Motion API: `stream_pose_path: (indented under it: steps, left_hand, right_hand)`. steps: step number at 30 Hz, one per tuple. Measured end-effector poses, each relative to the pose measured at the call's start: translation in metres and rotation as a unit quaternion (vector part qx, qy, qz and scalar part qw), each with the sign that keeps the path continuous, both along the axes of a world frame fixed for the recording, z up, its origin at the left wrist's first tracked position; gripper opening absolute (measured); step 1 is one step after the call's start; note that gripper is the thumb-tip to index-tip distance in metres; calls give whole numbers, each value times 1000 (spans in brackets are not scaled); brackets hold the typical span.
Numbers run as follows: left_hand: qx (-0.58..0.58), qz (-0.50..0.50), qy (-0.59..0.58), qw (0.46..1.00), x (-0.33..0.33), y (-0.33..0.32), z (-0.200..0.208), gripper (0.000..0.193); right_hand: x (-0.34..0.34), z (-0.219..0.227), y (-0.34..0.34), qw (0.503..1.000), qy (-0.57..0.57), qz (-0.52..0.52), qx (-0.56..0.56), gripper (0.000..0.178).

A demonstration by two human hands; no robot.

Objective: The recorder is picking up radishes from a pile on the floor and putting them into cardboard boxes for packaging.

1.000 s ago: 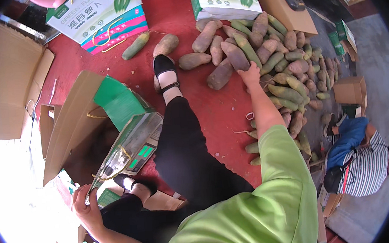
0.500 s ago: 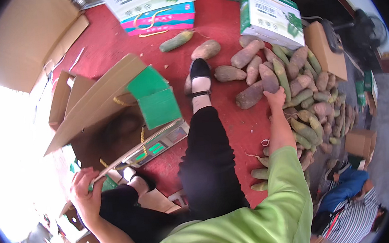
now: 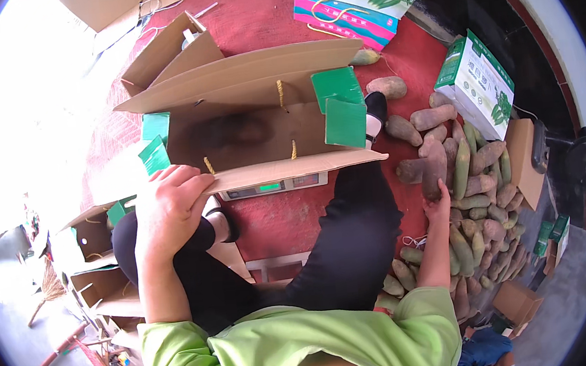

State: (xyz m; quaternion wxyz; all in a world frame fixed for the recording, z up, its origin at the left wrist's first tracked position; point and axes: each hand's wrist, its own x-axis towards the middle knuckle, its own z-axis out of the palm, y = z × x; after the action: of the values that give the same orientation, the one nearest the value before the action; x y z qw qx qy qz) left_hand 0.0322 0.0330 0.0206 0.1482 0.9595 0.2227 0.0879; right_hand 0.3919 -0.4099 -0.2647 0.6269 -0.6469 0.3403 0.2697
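An open cardboard carton (image 3: 312, 162) with green end flaps and yellow rope handles stands in front of me on a scale (image 3: 300, 182) with a lit green display. My left hand (image 3: 173, 207) is closed over the near left edge of the carton's flap. At the pile on the right, my right hand (image 3: 437, 205) has its fingers round the lower end of a purplish-brown radish (image 3: 435, 169), which points away from me. The inside of the carton is dark and blurred, so what lies there is hard to make out.
A heap of purple and green radishes (image 3: 478, 233) covers the floor at right. Printed white-and-green boxes (image 3: 476, 90) stand behind it and at the back. An open brown box (image 3: 174, 54) lies beyond the carton. More cartons (image 3: 107, 290) are at left; a person's blue clothing (image 3: 485, 347) shows lower right.
My view has turned, and the carton now lies squarely before me. The radish in my right hand has shifted over its neighbours. My left hand stays on the carton's flap.
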Motion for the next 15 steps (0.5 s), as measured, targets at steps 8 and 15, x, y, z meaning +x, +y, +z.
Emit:
stream_pose_path:
  steps: [8, 15]
  left_hand:
    - [3, 0, 7, 1000, -13, -2, -3, 12]
    - [12, -15, 14, 1000, -17, 1, -6, 12]
  right_hand:
    - [-13, 161, 106, 940, -230, 245, 67, 58]
    - [-43, 315, 231, 756, -366, 535, 92, 64]
